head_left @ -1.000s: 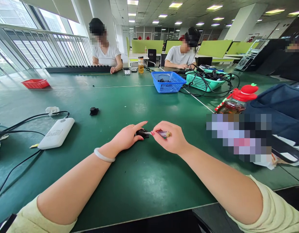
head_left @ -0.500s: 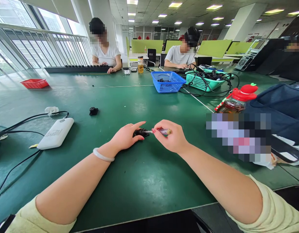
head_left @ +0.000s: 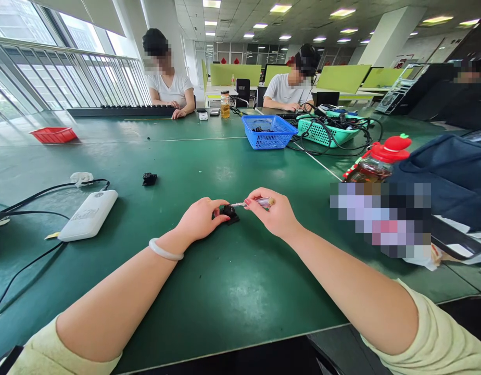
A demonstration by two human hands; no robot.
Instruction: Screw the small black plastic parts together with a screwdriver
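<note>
The left hand (head_left: 199, 217) is grasping a small black part (head_left: 230, 213) on the desk (head_left: 225, 291), its grip closing between thumb and fingers at the part's left side. The part is resting in from the middle of the desk's near edge. The right hand (head_left: 275, 212) is clenching its grip around the handle of a screwdriver (head_left: 265, 202). The metal shaft is pointing left and reaching the top of the part; whether the tip is touching it, the view is not showing clearly. A pale bracelet (head_left: 165, 251) is encircling the left wrist.

Toward the desk's left edge, a white power bank (head_left: 88, 214) is lying with a cable running to its far end, and a crumpled white tissue (head_left: 81, 178) is sitting just beyond. A second black piece (head_left: 149, 179) is lying between the power bank and the hands, farther from the near edge. A red tray (head_left: 53, 135) is standing near the far left corner. Toward the far edge, a blue basket (head_left: 269, 136) is standing beside a green basket (head_left: 322, 134) carrying tangled black cables. On the right, a red-lidded bottle (head_left: 375, 167) is standing beside a dark blue bag (head_left: 447, 177).
</note>
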